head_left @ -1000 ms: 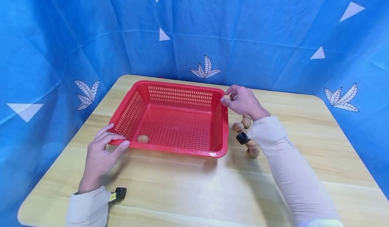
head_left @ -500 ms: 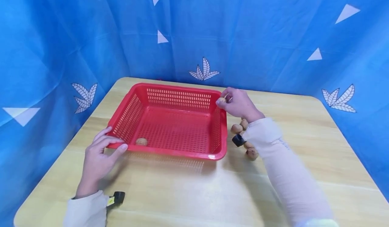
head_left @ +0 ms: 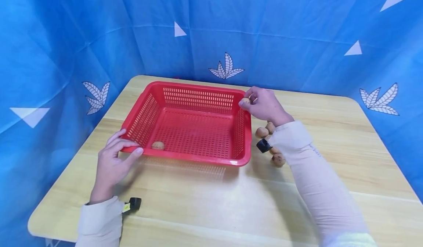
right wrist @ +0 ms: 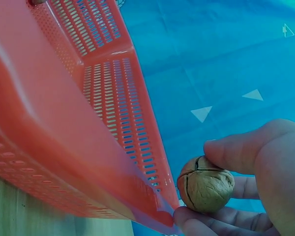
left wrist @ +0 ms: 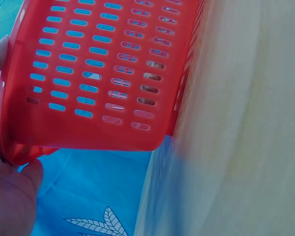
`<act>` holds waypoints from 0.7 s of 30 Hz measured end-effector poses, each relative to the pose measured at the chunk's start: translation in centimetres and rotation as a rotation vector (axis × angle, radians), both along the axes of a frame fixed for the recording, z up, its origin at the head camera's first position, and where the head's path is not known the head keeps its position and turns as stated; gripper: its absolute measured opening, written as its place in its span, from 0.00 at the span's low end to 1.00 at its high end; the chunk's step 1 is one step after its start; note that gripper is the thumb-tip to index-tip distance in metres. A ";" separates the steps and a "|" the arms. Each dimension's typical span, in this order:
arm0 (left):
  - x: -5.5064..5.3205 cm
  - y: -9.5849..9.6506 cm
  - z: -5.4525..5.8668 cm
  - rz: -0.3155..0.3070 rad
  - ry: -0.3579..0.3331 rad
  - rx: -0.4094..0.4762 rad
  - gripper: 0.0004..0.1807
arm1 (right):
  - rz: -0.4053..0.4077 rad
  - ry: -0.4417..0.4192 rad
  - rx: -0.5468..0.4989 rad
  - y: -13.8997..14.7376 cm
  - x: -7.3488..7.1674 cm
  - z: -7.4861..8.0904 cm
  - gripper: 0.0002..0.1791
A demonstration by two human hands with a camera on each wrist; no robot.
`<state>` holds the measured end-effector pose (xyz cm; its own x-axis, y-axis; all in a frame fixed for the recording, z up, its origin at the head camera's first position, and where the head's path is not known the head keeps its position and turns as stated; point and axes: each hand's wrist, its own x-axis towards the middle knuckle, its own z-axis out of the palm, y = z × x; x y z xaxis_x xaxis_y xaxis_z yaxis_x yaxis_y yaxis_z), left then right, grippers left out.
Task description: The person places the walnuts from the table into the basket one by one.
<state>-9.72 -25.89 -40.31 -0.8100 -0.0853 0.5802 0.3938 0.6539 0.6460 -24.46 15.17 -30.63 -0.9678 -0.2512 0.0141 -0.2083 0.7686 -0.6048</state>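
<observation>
A red slotted plastic basket (head_left: 198, 158) stands on the table, with one walnut (head_left: 158, 145) inside near its front left corner. My left hand (head_left: 114, 162) grips that corner, thumb on the front rim and fingers over the left rim. In the left wrist view, part of the left hand (left wrist: 12, 191) shows at the basket rim. At the back right corner, my right hand (head_left: 264, 105) pinches a cracked walnut (right wrist: 206, 184) between thumb and fingers, at rim height. Several walnuts (head_left: 262, 132) lie right of the basket, partly hidden by the right wrist and its black camera.
The light wooden table (head_left: 205, 206) has rounded corners. A blue curtain (head_left: 277, 26) with white triangles and leaf prints hangs behind it and at both sides. A small black camera (head_left: 134, 204) sits on the left wrist.
My right hand has shifted slightly left with the walnut, over the basket's right rim. The left hand keeps its grip on the corner. The head view has tilted a little.
</observation>
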 end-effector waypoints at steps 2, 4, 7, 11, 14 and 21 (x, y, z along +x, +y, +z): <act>0.2 -0.1 0.0 0.003 -0.013 -0.001 0.07 | -0.003 -0.006 -0.004 -0.1 0.1 -0.1 0.19; 0.3 -0.1 0.1 0.003 -0.025 -0.004 0.07 | -0.009 -0.013 -0.006 -0.2 0.2 -0.3 0.19; 0.6 -0.1 0.1 0.000 -0.044 -0.004 0.08 | -0.017 -0.013 -0.017 -0.3 0.4 -0.7 0.19; 1.6 -0.5 -0.2 0.017 -0.078 -0.019 0.09 | 0.006 -0.008 -0.029 -0.9 0.8 -1.8 0.19; 2.5 -0.8 -0.5 0.032 -0.103 -0.025 0.08 | 0.016 -0.032 -0.040 -1.6 1.1 -2.5 0.20; 3.0 -0.9 -0.7 0.024 -0.091 -0.019 0.08 | 0.044 -0.025 -0.041 -3.0 1.3 -2.8 0.17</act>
